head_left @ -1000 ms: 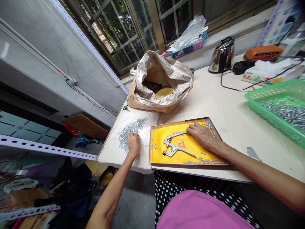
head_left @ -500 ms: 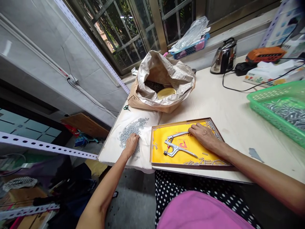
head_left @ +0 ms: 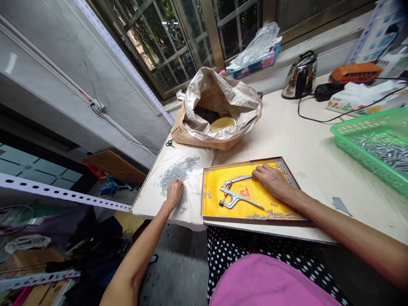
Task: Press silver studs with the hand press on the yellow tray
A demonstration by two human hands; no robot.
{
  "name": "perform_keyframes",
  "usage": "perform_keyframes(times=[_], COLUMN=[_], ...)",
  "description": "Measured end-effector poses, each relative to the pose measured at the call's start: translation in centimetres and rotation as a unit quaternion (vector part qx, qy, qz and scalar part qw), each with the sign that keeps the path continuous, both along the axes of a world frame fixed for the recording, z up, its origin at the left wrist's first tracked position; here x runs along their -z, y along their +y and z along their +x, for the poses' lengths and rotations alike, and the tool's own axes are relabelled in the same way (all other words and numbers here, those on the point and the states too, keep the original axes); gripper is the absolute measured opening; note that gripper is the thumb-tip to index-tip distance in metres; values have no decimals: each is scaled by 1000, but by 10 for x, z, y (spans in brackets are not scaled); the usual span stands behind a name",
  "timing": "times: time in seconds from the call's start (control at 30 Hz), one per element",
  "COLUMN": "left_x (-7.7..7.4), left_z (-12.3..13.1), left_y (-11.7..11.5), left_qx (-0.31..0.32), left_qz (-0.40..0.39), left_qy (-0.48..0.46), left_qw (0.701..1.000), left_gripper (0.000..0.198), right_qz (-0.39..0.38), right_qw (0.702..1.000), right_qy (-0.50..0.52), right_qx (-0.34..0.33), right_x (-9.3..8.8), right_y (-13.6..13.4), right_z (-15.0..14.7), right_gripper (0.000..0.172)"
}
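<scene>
left hand (head_left: 174,192): laid palm down on the near edge of the pile of small metal pins (head_left: 179,169), with the fingers bent over them; whether some pins are pinched between the fingers cannot be told.
right hand (head_left: 271,180): laid flat inside the tray (head_left: 202,199), fingers loose and a little spread, the fingertips touching the end of the upper handle of the snap pliers (head_left: 234,196); nothing is clamped.
hands to each other: well apart, the left one outside the tray, the right one in it.
snap pliers: laid flat on the yellow lining, about the middle of the tray, between the two hands.
long axis of the pliers: it is directed left to right; the head is turned to the left hand, and the two handles are spread open toward the right hand.
nearer hand: the right one, in contact with the upper handle; the lower handle is free, near the wrist. the left hand is separated from the head by the wooden rim of the tray.
pile of small metal pins: spread on a white cloth (head_left: 149,199) at the left corner of the table (head_left: 312,153), just beside the tray; a few loose pins are seen also along the tray edges.
behind: a paper sack (head_left: 223,102) is stood open beyond the pile; a green basket (head_left: 353,126) with more metal parts is placed far to the right.
</scene>
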State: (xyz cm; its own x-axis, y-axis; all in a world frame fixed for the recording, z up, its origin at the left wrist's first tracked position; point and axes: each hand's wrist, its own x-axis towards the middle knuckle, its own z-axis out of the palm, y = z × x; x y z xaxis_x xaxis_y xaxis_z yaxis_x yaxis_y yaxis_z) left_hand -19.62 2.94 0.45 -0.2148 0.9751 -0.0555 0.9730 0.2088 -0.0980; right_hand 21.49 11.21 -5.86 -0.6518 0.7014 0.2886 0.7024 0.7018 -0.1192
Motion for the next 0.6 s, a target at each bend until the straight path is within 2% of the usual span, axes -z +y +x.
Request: perform_keyframes(times=[0.27,0.33,0.4,0.43,0.5,0.6], left_x=[-8,-14,-20,-22,-22,-14], left_z=[-8,-4,10,20,48,93], left_y=[14,14,12,9,3,-10], left_qx=[-62,-64,-57,-51,-39,-41], left_qz=[4,25,66,85,93,44], left_qy=[-39,-52,-118,-178,-328,-494], left_qw=[997,996,989,979,939,868], left_gripper=[16,16,16,16,21,28], right_qz=[13,15,13,12,12,25], right_qw=[1000,1000,1000,1000,1000,999], right_qy=[6,5,4,3,-5,-27], right_qx=[3,6,7,7,6,3], right_x=[3,3,2,1,-1,-4], right_y=[1,2,2,2,1,1], right_z=[-1,-1,-2,-1,-1,1], right_gripper=[14,15,16,16,16,15])
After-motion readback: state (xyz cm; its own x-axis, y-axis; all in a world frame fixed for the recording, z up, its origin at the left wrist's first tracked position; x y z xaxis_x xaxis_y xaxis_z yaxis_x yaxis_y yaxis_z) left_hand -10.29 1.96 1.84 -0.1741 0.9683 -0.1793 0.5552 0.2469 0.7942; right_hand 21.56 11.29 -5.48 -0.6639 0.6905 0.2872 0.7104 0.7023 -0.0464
